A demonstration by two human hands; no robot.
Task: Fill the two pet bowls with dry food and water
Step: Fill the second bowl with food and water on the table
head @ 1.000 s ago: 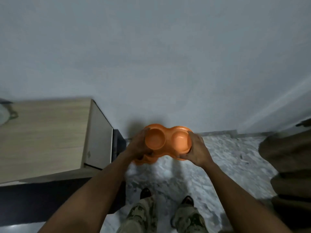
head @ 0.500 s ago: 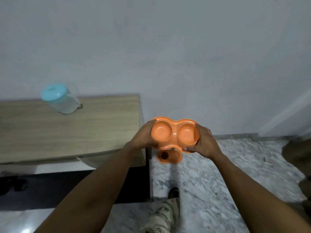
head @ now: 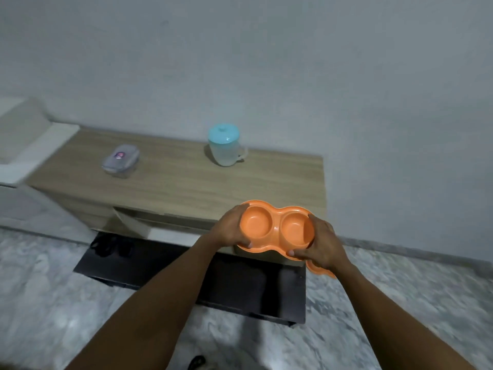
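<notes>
Orange double bowl (head: pixel 277 228), still gripped endwise by left hand (head: pixel 230 231) and right hand (head: pixel 325 247), has reached the cabinet (head: pixel 186 182).

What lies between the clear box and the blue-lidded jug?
Only bare wooden cabinet top, seen in the head view, separates the clear box from the jug.

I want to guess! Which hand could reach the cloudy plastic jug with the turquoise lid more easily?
Left, probably. The left hand is nearer the cloudy plastic jug with the turquoise lid; the right hand lies farther sideways. Both grip the orange plastic double bowl.
</notes>
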